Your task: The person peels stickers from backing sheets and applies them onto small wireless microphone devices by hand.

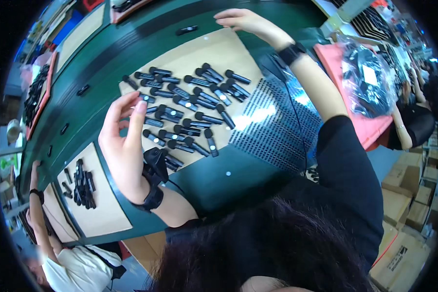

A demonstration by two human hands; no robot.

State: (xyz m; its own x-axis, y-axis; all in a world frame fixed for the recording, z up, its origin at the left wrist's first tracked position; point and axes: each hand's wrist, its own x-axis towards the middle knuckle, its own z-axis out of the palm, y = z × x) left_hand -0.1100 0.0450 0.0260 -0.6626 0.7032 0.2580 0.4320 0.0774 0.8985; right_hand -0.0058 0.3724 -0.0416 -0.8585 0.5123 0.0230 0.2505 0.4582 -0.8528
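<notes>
Several small black clip-on microphones (179, 102) with round foam tips lie scattered on a tan board (228, 46). At the board's left edge is my left hand (119, 131), thumb and forefinger closed at the end of one small black microphone (147, 99). The fingertips partly hide that piece. Past the board's far right corner, my right hand (246, 20) reaches over the green surface with its fingers stretched out and nothing visible in them. A lone black microphone (187, 30) lies to its left. Both wrists wear black bands.
A perforated metal sheet (272, 126) with a black cable lies right of the board. Farther right, a pink tray (362, 126) bears bagged black parts (367, 80). Another board (102, 209) with dark pieces stands left. Co-workers sit at both sides; cartons (401, 253) fill the lower right.
</notes>
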